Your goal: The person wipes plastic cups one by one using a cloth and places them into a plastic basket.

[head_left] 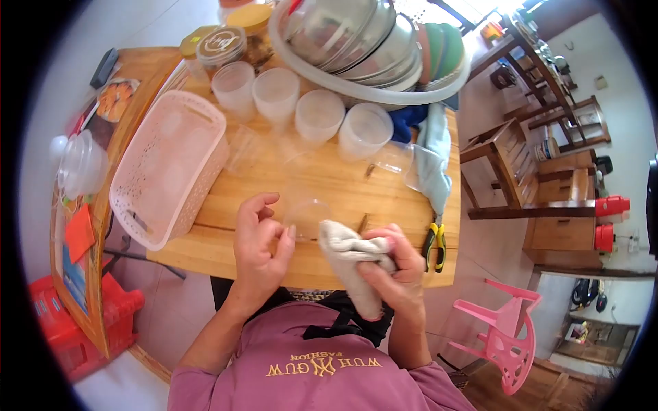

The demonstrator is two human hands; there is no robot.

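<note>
Off-white cloth (348,260) clenched in right hand (399,274), some fingers hidden. Left hand (260,240) half curled; hold on faint clear cup (310,216) impossible to tell.

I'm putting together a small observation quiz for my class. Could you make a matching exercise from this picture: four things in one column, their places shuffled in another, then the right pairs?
Things
1. Off-white crumpled cloth
2. Pink perforated plastic basket
3. Pliers with yellow-and-black handles
4. Large whitish basket of metal bowls

Places
A. At the far side of the light wooden table
B. On the table, by the person's right-hand edge
C. Held in the person's right hand
D. On the left part of the table

Pairs
1-C; 2-D; 3-B; 4-A
</note>
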